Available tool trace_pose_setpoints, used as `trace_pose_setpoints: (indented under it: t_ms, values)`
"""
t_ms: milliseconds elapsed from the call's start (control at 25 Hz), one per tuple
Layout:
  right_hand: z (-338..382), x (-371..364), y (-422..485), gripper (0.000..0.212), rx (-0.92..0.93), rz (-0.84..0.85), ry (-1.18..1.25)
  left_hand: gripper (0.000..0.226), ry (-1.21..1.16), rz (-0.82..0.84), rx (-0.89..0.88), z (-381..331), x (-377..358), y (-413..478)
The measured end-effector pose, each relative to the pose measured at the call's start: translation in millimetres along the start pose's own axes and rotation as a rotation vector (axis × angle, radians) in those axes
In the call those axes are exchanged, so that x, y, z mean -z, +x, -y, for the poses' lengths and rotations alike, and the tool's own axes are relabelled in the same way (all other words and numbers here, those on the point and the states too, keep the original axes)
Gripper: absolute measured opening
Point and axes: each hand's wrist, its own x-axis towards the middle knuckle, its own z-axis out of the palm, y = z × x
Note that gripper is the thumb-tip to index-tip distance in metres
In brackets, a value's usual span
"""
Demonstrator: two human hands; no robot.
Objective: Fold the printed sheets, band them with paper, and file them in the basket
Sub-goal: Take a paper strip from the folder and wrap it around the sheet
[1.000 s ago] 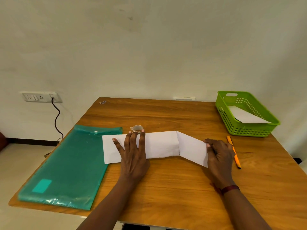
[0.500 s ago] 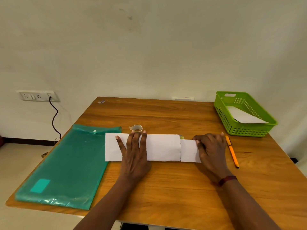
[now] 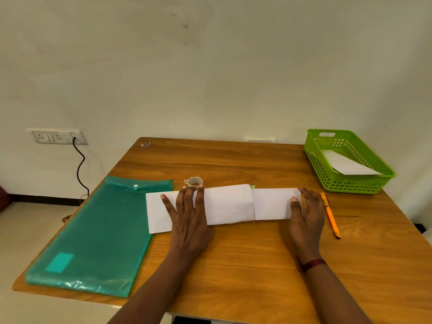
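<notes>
Sheets (image 3: 229, 204): folded strip flat on table (image 3: 233, 265), centre-front
Left hand (image 3: 189, 213): flat, fingers straight, pressing the strip's left part
Right hand (image 3: 306, 213): open at right end; thumb touching edge
Basket (image 3: 350, 183): far right; white paper (image 3: 346, 163) inside
Nearby: tape roll (image 3: 194, 181) just behind left hand; pen (image 3: 330, 215) beside right hand

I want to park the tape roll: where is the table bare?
Bare wood: the far strip behind the folded paper and tape roll, left of the basket; the near stretch in front of the paper, between left hand and right hand; the corner right of the pen. Crowded: the middle row from green folder to pen.
</notes>
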Motion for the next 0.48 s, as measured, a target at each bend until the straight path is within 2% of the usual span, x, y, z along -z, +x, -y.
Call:
trace_pose_setpoints:
  t_ms: [160, 360, 480]
  values:
    - [-0.2, 3.7, 6.0, 0.032, -0.312, -0.039, 0.257, 0.099, 0.003, -0.039, 0.005, -0.7, -1.6, 0.8]
    - [-5.8, 3.4, 4.6, 0.013, -0.437, -0.049, 0.381, 0.1, 0.029, -0.034, -0.001, -1.1, -0.9, 1.3]
    - [0.3, 10.3, 5.1, 0.02, -0.436, -0.026, 0.481, 0.103, 0.049, -0.018, -0.042, -3.0, -1.0, 2.9]
